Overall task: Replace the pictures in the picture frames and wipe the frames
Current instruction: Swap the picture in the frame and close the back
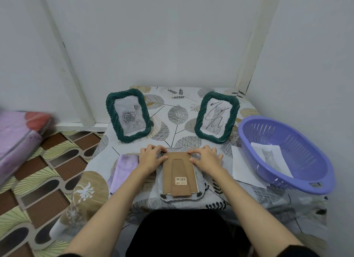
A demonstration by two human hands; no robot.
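A picture frame (179,177) lies face down in front of me, its brown backboard with a stand and barcode label facing up. My left hand (151,158) rests on its far left corner, fingers curled at a small clip. My right hand (206,159) rests on the far right corner, fingers bent over the backboard's edge. Two green twisted frames stand upright behind: the left frame (127,115) shows a rose picture, the right frame (216,117) shows a cat picture with scribbles. A lilac cloth (123,169) lies left of the face-down frame.
A purple plastic basket (287,153) at the right holds a cat picture (271,159). A white sheet (243,166) lies beside it. The leaf-patterned tablecloth (178,112) covers a small table set in a wall corner. A pink bundle (17,139) sits on the floor at left.
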